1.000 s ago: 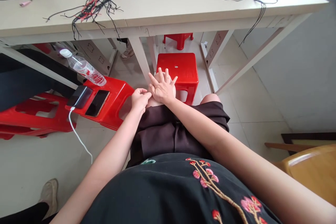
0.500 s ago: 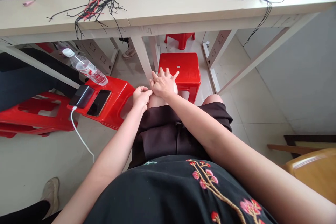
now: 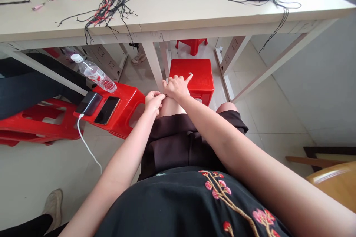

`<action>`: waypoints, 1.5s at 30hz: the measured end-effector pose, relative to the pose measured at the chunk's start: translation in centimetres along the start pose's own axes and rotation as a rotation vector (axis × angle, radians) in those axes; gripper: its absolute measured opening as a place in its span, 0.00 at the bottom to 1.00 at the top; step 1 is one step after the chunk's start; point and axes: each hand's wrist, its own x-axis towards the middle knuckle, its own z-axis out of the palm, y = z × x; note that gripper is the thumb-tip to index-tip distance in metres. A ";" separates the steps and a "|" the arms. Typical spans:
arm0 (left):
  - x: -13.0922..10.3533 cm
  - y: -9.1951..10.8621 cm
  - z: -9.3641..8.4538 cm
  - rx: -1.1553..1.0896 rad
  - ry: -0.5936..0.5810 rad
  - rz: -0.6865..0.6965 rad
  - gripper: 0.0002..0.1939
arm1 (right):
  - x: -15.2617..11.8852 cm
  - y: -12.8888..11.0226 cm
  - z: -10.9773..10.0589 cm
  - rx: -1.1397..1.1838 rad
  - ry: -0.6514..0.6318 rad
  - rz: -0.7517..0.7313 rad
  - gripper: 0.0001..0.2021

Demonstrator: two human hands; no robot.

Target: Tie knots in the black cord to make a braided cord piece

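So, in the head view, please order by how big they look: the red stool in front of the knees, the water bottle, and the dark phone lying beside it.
1. red stool, clearly largest.
2. water bottle.
3. dark phone, a little smaller than the bottle; the two look close, and nearness to the camera makes this order unsure.

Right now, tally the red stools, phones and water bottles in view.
Red stools: 4
Phones: 2
Water bottles: 1
Total: 7
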 end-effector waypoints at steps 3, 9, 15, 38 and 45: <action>0.1 0.1 0.1 -0.010 -0.011 -0.005 0.13 | 0.2 0.0 -0.1 -0.004 0.001 0.001 0.28; 0.2 0.3 0.1 -0.010 -0.014 0.006 0.13 | 0.3 0.0 -0.1 0.001 0.008 -0.003 0.27; 0.5 0.3 0.0 0.018 -0.018 -0.005 0.13 | 0.8 0.0 -0.1 0.019 -0.016 0.030 0.28; 0.7 0.0 -1.6 0.033 0.021 0.016 0.12 | 0.7 -2.1 0.1 0.014 0.041 0.011 0.30; 0.9 -0.1 -1.7 0.036 0.012 0.007 0.12 | 0.8 -2.3 0.1 0.000 0.021 0.016 0.31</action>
